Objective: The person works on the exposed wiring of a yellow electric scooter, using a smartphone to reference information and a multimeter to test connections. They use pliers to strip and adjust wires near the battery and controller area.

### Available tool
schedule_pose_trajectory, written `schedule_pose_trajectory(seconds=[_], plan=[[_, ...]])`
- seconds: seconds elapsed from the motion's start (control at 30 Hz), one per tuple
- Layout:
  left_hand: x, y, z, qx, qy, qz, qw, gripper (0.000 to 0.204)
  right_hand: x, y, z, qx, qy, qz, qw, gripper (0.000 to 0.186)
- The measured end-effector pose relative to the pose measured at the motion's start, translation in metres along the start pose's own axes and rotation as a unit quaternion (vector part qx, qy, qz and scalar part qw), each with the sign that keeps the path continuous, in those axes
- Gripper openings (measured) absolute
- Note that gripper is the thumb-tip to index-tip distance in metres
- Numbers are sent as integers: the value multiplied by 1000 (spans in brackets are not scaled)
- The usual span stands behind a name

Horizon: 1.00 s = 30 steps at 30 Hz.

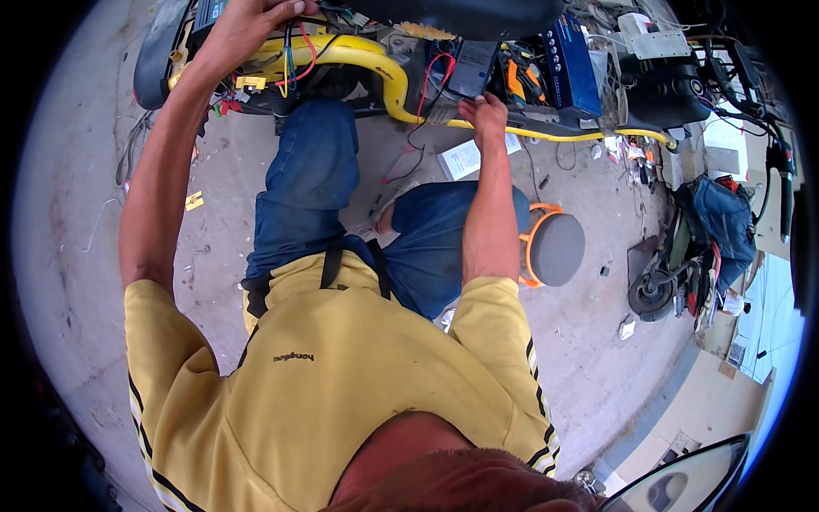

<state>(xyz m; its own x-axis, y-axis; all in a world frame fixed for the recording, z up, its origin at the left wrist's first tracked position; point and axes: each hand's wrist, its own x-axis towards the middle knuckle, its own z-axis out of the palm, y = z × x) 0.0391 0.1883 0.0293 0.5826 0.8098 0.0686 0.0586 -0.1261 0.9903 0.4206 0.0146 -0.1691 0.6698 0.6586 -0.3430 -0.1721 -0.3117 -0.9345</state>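
Observation:
My left hand (266, 12) is at the top edge, partly cut off, over a bundle of thin coloured wires (294, 64) on a yellow-framed vehicle. Its fingers are pressed together; whatever they hold is too small to make out. My right hand (485, 115) has its fingers curled at the lower edge of a dark, flat rectangular device (471, 70), tilted beside the yellow frame tube (394, 81). A red lead (437, 70) loops just left of that device. Orange-handled pliers (514, 78) lie to its right.
A blue box (573, 70) stands right of the pliers. Below the frame lie a white printed sheet (465, 160) and an orange-legged round stool (559, 247). A small parked scooter (661, 286) is at the far right. Scraps litter the concrete floor (213, 256).

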Motion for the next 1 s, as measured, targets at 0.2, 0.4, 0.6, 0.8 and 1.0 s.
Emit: schedule_pose_trajectory(seconds=[0.2,0.4,0.6,0.8,1.0], plan=[[-1,11,3,40,5,11,999,6,-4,9,-20,-344,126,-120,923,45],[-6,4,-8,94,15,23,995,10,-104,-63,11,-327,109,-291,892,24],[-3,-3,-12,139,42,47,988,23,-172,-96,88,-94,-43,-420,902,14],[-5,-4,-14,67,28,53,996,22,-200,-136,176,-88,-149,-459,871,28],[1,-10,-16,49,43,54,996,18,-160,-145,223,-124,-175,-406,888,24]])
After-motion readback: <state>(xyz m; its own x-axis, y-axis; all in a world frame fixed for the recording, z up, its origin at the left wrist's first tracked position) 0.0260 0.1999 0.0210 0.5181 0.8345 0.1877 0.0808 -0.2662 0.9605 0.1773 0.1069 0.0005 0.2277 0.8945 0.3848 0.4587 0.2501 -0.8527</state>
